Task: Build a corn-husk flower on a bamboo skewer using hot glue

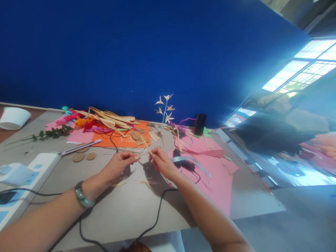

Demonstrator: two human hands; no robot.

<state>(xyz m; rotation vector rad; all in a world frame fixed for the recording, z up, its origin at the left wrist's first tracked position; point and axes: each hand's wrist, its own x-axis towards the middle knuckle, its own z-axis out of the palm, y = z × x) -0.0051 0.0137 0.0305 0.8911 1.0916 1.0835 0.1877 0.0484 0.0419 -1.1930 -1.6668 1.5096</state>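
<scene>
Above the grey table, my right hand (163,161) pinches a narrow, pale dried-husk strip (145,142) that sticks up past the fingertips. Just to its left, my left hand (123,164) has thumb and fingers pressed together; whatever is between them is too small to make out. A small gap separates the two hands. Thin husk scraps (147,182) lie on the table below them. Behind the hands stands a thin stem with several pale husk flowers (165,110). A bundle of long husk strips (111,117) rests on orange paper (105,140) at the back left.
A white power strip (42,178), a purple-white pen-like tool (81,147), wooden discs (78,157) and a green leafy sprig (52,133) lie left. Pink paper (210,185), a black glue-gun-like tool (183,161) and an upright phone (200,124) are right. Black cable (159,210) crosses the front.
</scene>
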